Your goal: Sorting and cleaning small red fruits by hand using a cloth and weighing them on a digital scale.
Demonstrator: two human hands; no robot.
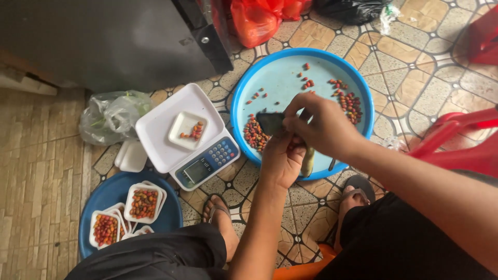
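- Left hand (pixel 282 158) up over the near rim of the round light-blue plastic basin (pixel 290 72), fingers curled in and pinching the top of a long green pod (pixel 308 161) that hangs down below the palm.
- Right hand (pixel 324 124) crossing above it, fingers pressed together around a dark flat piece (pixel 270 122), possibly a knife blade or a strip of pod shell; too blurred to tell which.
- Both hands touching, right one stacked over the left, just above the basin's near edge.
- Inside the basin: a heap of small red, orange and dark seeds (pixel 254 136) right beside the dark piece, a second cluster (pixel 351 103) toward the far right, loose ones scattered between.
- Left of the basin, touching its rim: a white digital kitchen scale with blue keypad (pixel 179 140), carrying a small white foam tray (pixel 188 129) with a few seeds in it.
- Near left: a round dark-blue plastic plate (pixel 116 193) bearing filled white foam trays of seeds (pixel 143 203).
- Stack of spare white foam trays (pixel 130 155) just beside the scale, crumpled clear plastic bag (pixel 111 116) behind it.
- Bare feet in sandals (pixel 220 218) on the patterned tile floor (pixel 415 67), red plastic chair (pixel 461 140) at right, red plastic bag (pixel 257 18) up top.
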